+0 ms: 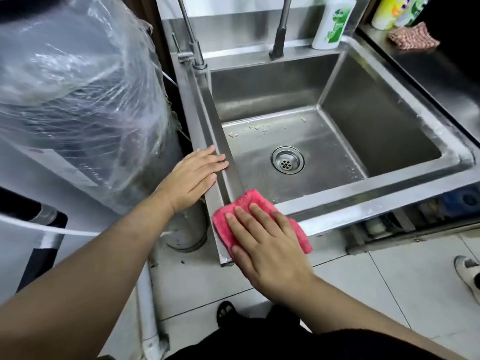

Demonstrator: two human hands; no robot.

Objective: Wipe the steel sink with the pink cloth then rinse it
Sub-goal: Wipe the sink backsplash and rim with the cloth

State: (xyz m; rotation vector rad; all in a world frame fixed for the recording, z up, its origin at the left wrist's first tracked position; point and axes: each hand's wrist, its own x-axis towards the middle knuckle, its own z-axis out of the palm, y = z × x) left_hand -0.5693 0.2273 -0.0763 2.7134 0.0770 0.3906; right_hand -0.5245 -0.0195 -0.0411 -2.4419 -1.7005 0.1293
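The steel sink (363,198) fills the middle of the view, with a round drain (287,160) in its floor and small scraps near the back of the basin. The pink cloth (242,209) lies on the sink's near left corner rim. My right hand (262,242) presses flat on the cloth, fingers spread. My left hand (196,178) rests flat on the sink's left rim, fingers together, holding nothing. Two taps (279,40) rise from the back ledge; no water runs.
A large object wrapped in clear plastic (78,87) stands left of the sink. A white and green soap bottle (332,22) sits on the back ledge. A checked cloth (413,37) and bottles lie on the right counter. A shoe (467,274) is on the tiled floor.
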